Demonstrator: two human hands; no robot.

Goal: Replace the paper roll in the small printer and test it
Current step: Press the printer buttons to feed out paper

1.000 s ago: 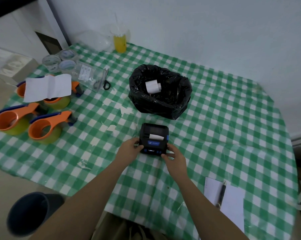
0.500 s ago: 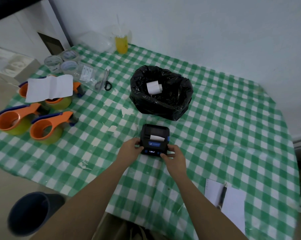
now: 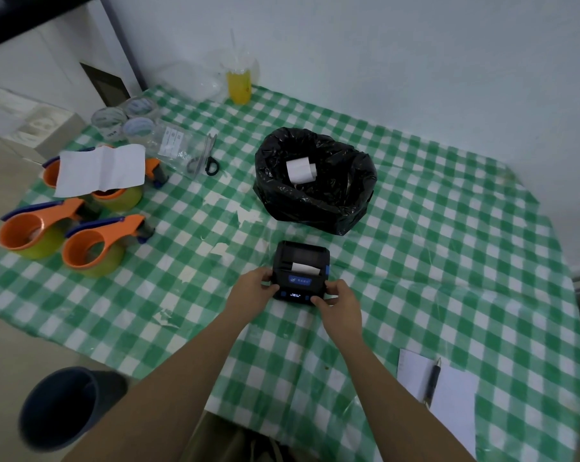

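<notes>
A small black printer (image 3: 301, 261) with a blue label sits on the green checked tablecloth (image 3: 432, 261). A short strip of white paper (image 3: 304, 267) sticks out of its slot, and its small front display is lit. My left hand (image 3: 253, 290) grips the printer's left side. My right hand (image 3: 340, 300) grips its front right corner, thumb on the front panel. Behind the printer stands a black bag-lined bin (image 3: 315, 198) with a white paper roll (image 3: 300, 171) inside.
Three orange tape dispensers (image 3: 92, 243) and a white sheet (image 3: 100, 168) lie at the left. Scissors (image 3: 206, 160), clear tape rolls (image 3: 125, 120) and a yellow drink cup (image 3: 239, 82) are at the back. A notepad with a pen (image 3: 433, 383) lies front right. A dark bin (image 3: 60, 408) stands on the floor.
Both hands stay on the printer with hardly any shift. The printer's front display now shows lit white characters.
</notes>
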